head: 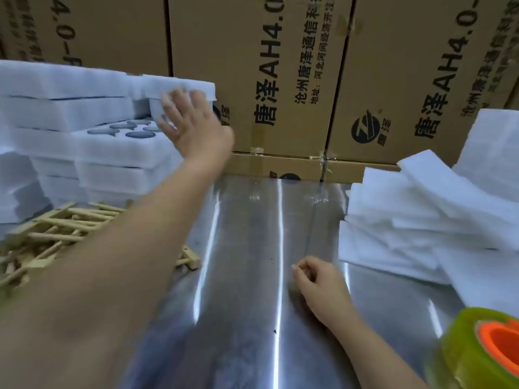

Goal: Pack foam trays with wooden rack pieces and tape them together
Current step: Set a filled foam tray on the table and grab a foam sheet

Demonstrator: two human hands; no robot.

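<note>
Foam trays (84, 113) stood stacked on the left of the scene, and the left hand (193, 122) had its fingers (179, 96) spread and straight, laid flat against the front corner of the topmost tray (179, 85). Motion blur smeared the fingertips, and nothing showed them curling round the edge. Just below those fingers a lower tray (120, 147) jutted forward, its top cut with dark rounded recesses; what lay in them could not be made out.

Beyond the fingers a wall of printed cardboard boxes (280, 66) closed off the far edge of the steel table (252, 248). Beneath the outstretched left forearm, wooden rack pieces (64, 228) lay in a loose heap that ran up to the foot of the tray stack.

The right hand (317, 282) rested on the table with its fingers loosely curled, thumb close to the forefinger, and nothing visible in them. A broad band of shiny steel stretched from these fingers to the foot of the boxes. To their right, flat white foam sheets (421, 220) were piled unevenly, the nearest edges just beside the hand. Nearer than the fingers, at the lower right corner, sat a green tape roll (483, 349) with an orange core.
</note>
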